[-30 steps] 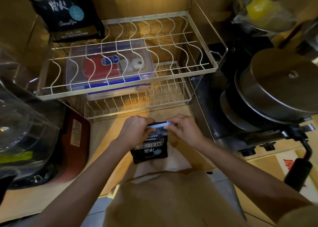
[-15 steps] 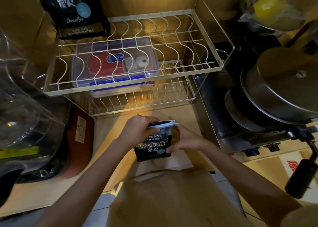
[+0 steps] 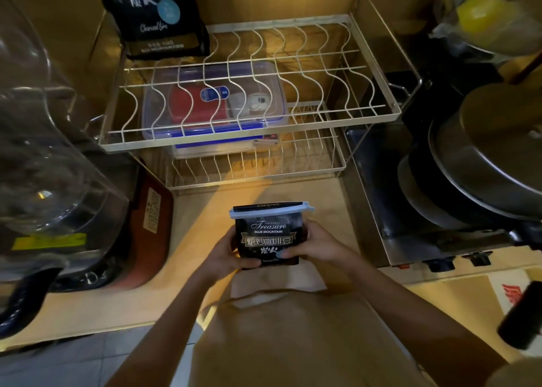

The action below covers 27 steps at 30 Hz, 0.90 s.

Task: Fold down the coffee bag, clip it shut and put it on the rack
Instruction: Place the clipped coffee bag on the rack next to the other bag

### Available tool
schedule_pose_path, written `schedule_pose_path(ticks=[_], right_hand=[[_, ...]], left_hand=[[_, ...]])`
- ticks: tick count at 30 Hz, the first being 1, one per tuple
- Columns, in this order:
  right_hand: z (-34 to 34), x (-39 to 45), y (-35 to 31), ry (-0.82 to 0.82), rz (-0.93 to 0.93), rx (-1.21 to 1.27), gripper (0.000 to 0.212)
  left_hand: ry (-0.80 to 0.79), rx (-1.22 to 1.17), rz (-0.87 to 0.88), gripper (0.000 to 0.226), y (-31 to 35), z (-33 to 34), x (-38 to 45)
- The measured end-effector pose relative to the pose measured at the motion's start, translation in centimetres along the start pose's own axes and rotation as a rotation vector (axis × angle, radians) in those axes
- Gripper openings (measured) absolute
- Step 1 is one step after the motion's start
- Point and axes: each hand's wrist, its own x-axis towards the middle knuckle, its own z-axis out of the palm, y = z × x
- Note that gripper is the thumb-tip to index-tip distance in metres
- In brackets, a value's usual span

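Note:
A small black coffee bag (image 3: 268,234) stands upright at the front of the wooden counter, its top folded down. A pale blue clip (image 3: 271,210) runs across the fold. My left hand (image 3: 225,254) grips the bag's lower left side and my right hand (image 3: 315,245) grips its lower right side, thumbs on the front. The two-tier white wire rack (image 3: 346,116) stands behind the bag, farther back on the counter.
A second, larger black coffee bag (image 3: 155,14) stands on the rack's top tier at the back left. A clear lidded box (image 3: 214,102) sits on the lower tier. A glass jug (image 3: 44,151) is at left, a stove with lidded pan (image 3: 492,151) at right.
Both hands have moved down from the clip at the bag's top to its lower sides. The clip stays on the fold. The view has shifted slightly.

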Motion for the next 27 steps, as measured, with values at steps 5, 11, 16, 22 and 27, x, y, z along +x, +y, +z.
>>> schedule_pose_path(ticks=[5,11,16,22,27], right_hand=[[-0.3,-0.7,-1.7,-0.002,-0.023,-0.040,0.069],[-1.7,-2.2,-6.8,-0.006,-0.124,-0.099,0.065],[-3.0,-4.9,-13.2,-0.002,-0.244,-0.172,0.063],[-4.5,-7.9,-21.6,0.047,-0.411,-0.289,0.052],[-5.6,-9.7,-27.5,0.091,-0.555,-0.283,0.052]], left_hand=[[0.060,0.072,0.061,0.077,0.6,-0.4,0.7],[0.052,0.163,0.166,0.065,5.8,-2.1,-0.7],[0.095,0.266,0.294,0.058,13.2,-3.9,-3.5],[0.116,0.242,0.427,0.045,21.2,-5.9,-6.8],[0.176,0.259,0.554,0.044,26.8,-7.2,-8.8]])
